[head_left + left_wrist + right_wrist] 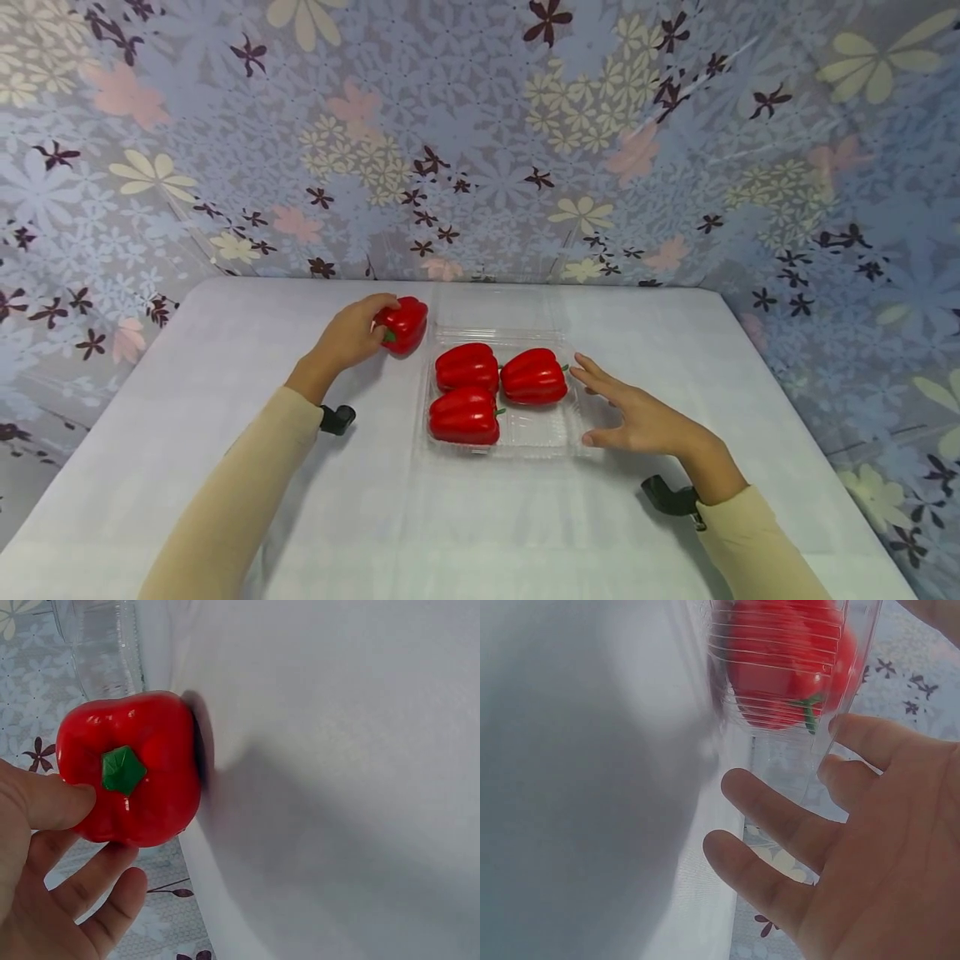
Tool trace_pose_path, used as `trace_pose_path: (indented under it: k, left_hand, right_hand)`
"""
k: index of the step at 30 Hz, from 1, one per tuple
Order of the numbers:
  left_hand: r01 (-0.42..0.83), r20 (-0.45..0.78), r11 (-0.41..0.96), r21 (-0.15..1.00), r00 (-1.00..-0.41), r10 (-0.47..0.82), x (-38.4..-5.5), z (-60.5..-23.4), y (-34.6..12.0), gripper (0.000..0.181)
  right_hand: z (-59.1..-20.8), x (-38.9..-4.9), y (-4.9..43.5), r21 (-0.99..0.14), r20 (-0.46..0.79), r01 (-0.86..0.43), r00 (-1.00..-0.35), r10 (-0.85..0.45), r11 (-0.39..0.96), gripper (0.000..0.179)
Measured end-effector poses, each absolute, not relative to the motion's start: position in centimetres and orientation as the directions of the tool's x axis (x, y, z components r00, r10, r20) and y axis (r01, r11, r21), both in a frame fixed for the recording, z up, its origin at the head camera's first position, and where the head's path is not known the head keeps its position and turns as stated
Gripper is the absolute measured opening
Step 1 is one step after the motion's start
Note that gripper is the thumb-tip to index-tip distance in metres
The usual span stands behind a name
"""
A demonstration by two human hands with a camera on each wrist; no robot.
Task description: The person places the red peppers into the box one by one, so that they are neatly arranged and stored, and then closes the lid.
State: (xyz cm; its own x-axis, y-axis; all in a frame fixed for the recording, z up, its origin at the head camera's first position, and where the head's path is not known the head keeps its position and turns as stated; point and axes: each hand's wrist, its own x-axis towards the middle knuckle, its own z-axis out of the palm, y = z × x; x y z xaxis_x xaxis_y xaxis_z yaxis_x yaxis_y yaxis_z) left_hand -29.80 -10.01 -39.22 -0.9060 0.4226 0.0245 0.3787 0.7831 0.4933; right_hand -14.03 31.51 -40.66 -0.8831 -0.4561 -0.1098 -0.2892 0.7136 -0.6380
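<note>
My left hand point(349, 335) grips a red bell pepper point(407, 325) at the back left, beside the clear plastic container. In the left wrist view the thumb presses near the green stem of this bell pepper point(161, 787), with fingers beneath it. Three more red bell peppers lie in the container point(536, 432): one at back left point(467, 367), one at back right point(534, 377), one at front left point(462, 416). At the container's right side, my right hand point(648, 421) is spread with nothing in it. Its index fingertip is at the rim in the right wrist view; contact is unclear.
The container's transparent lid point(495, 308) lies folded back toward the rear edge of the white-covered table point(300, 517). Behind the table hangs a floral-patterned cloth point(480, 150). Each wrist wears a black camera mount, the left one point(337, 419) beside the sleeve.
</note>
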Motion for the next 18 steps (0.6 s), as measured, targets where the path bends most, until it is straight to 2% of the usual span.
trace_pose_path:
  k: [6,18]
  left_hand:
    - [0.396,0.037,0.782,0.481,-0.900,0.433,-29.91,-39.09,-10.01,0.043]
    - [0.429,0.039,0.837,0.339,-0.896,0.443,-29.84,-38.77,-10.21,0.053]
  right_hand:
    - [-40.59,-14.01,31.54,-0.643,-0.112,-0.286,-0.882,-0.457,0.711,0.090]
    - [-40.84,-14.08,31.57,-0.635,-0.097,-0.305,-0.880,-0.465,0.710,0.089]
